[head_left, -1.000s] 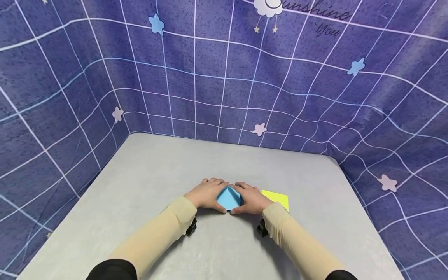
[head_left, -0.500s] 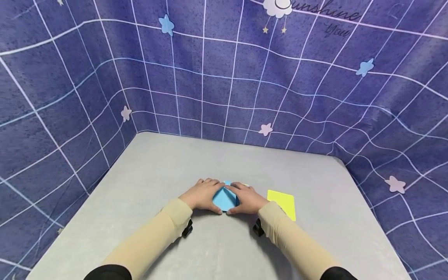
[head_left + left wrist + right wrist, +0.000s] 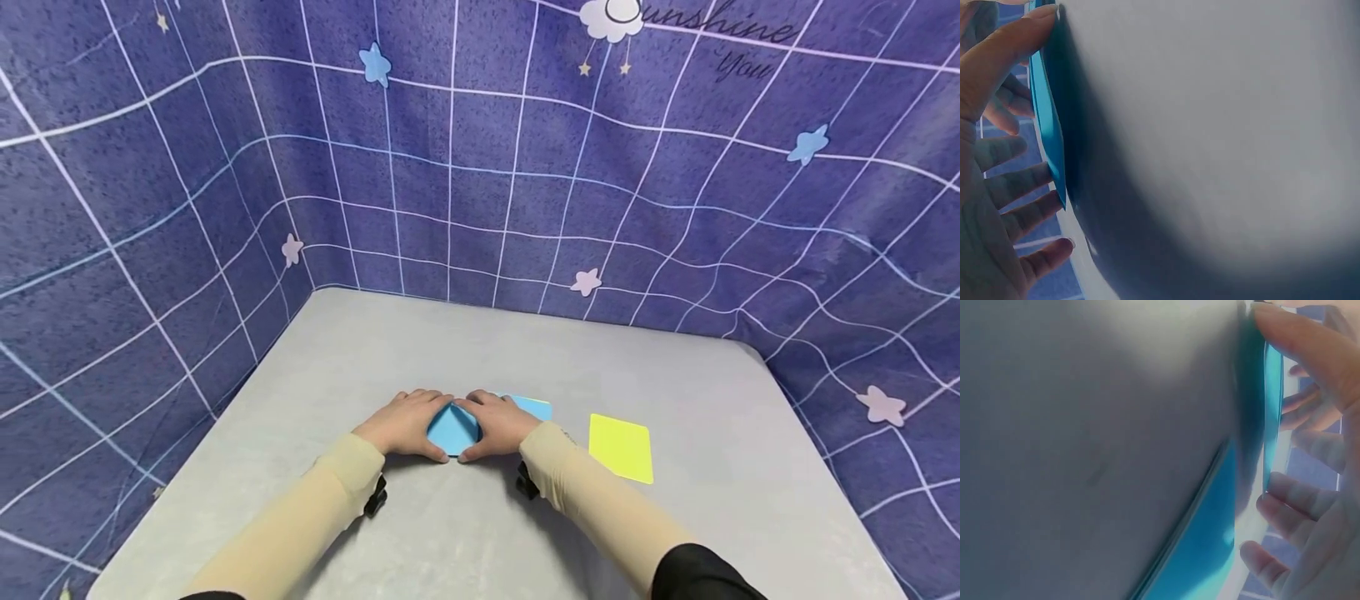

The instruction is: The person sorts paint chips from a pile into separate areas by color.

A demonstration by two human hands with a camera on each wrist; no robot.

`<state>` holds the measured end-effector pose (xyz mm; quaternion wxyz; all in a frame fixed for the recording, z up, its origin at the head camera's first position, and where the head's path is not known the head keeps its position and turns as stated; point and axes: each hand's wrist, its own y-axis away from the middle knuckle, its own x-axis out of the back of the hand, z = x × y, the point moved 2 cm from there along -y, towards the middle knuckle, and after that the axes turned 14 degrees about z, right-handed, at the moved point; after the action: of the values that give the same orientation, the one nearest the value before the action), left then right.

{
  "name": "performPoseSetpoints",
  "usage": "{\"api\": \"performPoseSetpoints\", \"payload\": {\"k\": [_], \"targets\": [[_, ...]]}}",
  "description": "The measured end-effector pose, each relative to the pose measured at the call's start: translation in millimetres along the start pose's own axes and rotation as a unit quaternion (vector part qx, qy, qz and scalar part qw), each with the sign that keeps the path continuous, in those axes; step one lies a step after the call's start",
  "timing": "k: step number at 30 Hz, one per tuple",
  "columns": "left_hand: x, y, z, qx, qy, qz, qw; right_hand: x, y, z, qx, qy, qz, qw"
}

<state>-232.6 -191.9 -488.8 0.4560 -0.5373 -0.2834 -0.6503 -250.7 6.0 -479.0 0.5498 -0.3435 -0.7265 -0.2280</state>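
Both hands hold a thin blue square card between them in the head view. My left hand grips its left side, thumb at the near edge and fingers toward the far edge. At the opposite side my right hand grips it the same way. In the left wrist view the card shows edge-on, slightly bowed, with the thumb pressed at one end. The right wrist view shows it as a narrow strip beside the fingers. The hands cover its left and right corners.
Behind the right hand lies another blue card with a yellow strip at its far edge, partly hidden. A yellow square card lies to the right, near the right sleeve. The grey tabletop meets a purple gridded curtain behind.
Both hands have moved left across the table with the blue card. The other blue card and more of the yellow card have come into sight from behind the right hand and arm.
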Motion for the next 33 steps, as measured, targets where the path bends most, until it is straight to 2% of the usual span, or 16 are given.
{"api": "performPoseSetpoints", "payload": {"k": [7,18,26,33], "targets": [[4.2,3.0,-12.8,-0.004,-0.006,0.0,1.0,-3.5,-12,-8,0.004,0.002,-0.008,1.0],[14.3,6.3,-15.1,0.02,-0.001,-0.025,0.9995,-14.6,-20,-13,0.014,0.02,0.002,1.0],[11.6,-4.2,-0.6,-0.008,-0.019,-0.013,0.9997,-10.6,-11,-4,0.026,0.019,0.005,0.999],[3.7,-23.0,21.0,-0.017,-0.022,-0.009,0.9996,7.9,6,23,0.014,0.004,0.017,1.0]]}}
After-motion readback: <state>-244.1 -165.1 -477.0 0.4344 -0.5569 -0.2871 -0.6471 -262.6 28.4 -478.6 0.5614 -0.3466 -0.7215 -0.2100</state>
